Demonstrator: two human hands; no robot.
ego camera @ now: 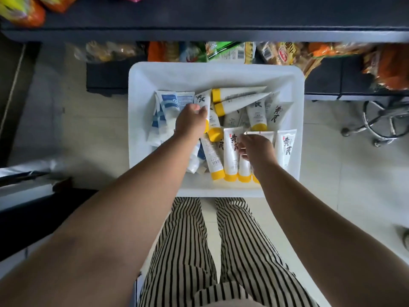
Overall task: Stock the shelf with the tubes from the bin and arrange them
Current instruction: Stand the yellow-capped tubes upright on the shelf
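A white bin [159, 74] stands on the floor below me, holding several white tubes with yellow caps [257, 114] and some blue-and-white tubes [168, 107] at its left side. My left hand [190, 122] reaches into the bin and its fingers curl round a yellow-capped tube [203, 100] near the blue ones. My right hand [256, 151] is over the front row of tubes and pinches the tube [244, 171] under it. A dark shelf [210, 16] runs across the top of the view.
Snack packets [230, 52] lie on the lower shelf behind the bin, and orange bags [24, 12] sit on the upper shelf at left. A metal stool base [380, 122] stands on the tiled floor at right. My striped trousers [199, 251] are below the bin.
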